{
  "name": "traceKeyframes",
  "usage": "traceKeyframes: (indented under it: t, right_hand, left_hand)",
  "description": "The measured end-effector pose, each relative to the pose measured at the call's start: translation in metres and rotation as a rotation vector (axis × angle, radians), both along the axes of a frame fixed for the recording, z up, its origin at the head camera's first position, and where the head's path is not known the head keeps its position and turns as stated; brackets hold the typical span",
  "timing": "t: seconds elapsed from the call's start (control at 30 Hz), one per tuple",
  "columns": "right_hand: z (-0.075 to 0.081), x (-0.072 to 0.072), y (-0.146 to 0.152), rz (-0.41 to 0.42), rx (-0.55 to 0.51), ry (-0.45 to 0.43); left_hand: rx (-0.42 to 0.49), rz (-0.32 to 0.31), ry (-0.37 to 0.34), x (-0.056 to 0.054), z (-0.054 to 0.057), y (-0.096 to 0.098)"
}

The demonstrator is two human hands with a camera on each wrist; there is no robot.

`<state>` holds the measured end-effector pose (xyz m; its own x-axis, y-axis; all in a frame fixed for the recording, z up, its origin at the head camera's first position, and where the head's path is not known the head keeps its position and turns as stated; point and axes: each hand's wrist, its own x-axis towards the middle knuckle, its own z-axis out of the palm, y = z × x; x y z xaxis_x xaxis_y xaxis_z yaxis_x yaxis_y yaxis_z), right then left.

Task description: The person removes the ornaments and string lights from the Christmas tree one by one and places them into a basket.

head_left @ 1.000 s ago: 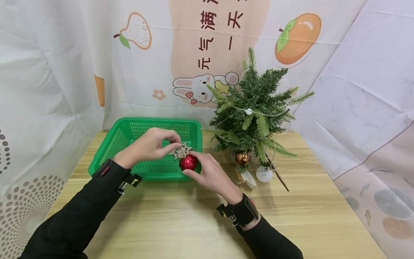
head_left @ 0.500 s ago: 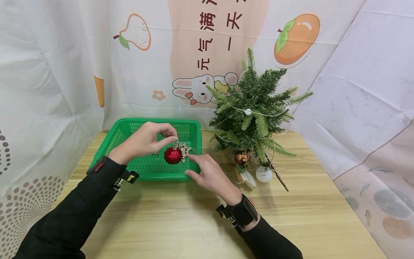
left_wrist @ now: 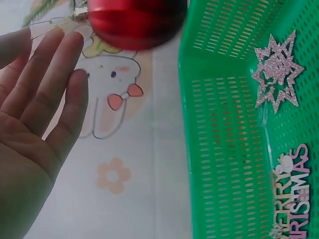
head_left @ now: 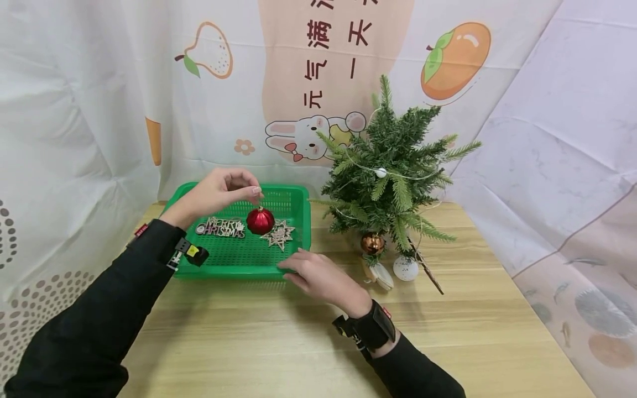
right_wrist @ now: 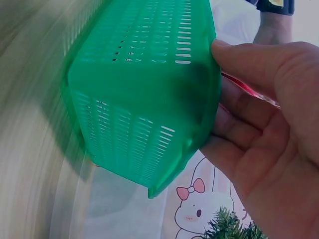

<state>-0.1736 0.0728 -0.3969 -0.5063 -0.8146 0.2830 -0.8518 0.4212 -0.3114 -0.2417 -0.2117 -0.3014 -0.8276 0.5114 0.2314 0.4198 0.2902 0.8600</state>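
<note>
In the head view my left hand [head_left: 219,190] pinches the thin gold cord of a shiny red ribbed Christmas ball [head_left: 260,221], which hangs over the green basket [head_left: 234,271]. The left wrist view shows the gold cord [left_wrist: 57,24] at the fingertips and the red ball [left_wrist: 137,22] cut off by the top edge. My right hand [head_left: 323,276] is at the basket's near right corner, thumb outside the rim and fingers over it, holding the rim. A glittery snowflake ornament [head_left: 278,235] and a "Merry Christmas" sign [head_left: 221,228] lie in the basket.
To the right stands a small artificial Christmas tree [head_left: 393,160] with a string of lights. Low on it are a copper ball [head_left: 373,243], a white ball [head_left: 405,267] and a pale flat ornament [head_left: 380,275]. A printed curtain [head_left: 209,138] hangs behind the wooden table [head_left: 259,342].
The red ball, first overlapping the snowflake between both hands, has moved left and up with my left hand. The snowflake now lies in the basket. My right hand has dropped to the rim.
</note>
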Motion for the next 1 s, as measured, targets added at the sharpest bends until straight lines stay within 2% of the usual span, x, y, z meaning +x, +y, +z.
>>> traceKeyframes:
  t: [0.1, 0.23, 0.37, 0.57, 0.73, 1.0]
  right_hand:
    - [-0.001, -0.001, 0.001, 0.005, 0.003, -0.010]
    - [0.000, -0.001, 0.003, 0.006, 0.005, -0.016]
    - [0.001, -0.001, 0.003, 0.009, 0.003, -0.012]
    - [0.001, -0.001, 0.002, 0.016, 0.017, -0.021]
    - [0.001, -0.001, 0.002, 0.012, 0.025, -0.032]
    - [0.002, -0.001, 0.002, 0.015, 0.037, -0.038]
  left_hand:
    - [0.015, 0.016, -0.040, -0.007, -0.004, -0.002]
    - [0.003, 0.071, -0.099, -0.015, -0.009, -0.004]
    - [0.009, 0.128, -0.158, -0.026, -0.019, -0.008]
    - [0.104, 0.204, -0.251, -0.039, -0.037, -0.018]
    - [0.161, 0.222, -0.294, -0.047, -0.049, -0.023]
    - [0.123, 0.218, -0.303, -0.060, -0.081, -0.032]
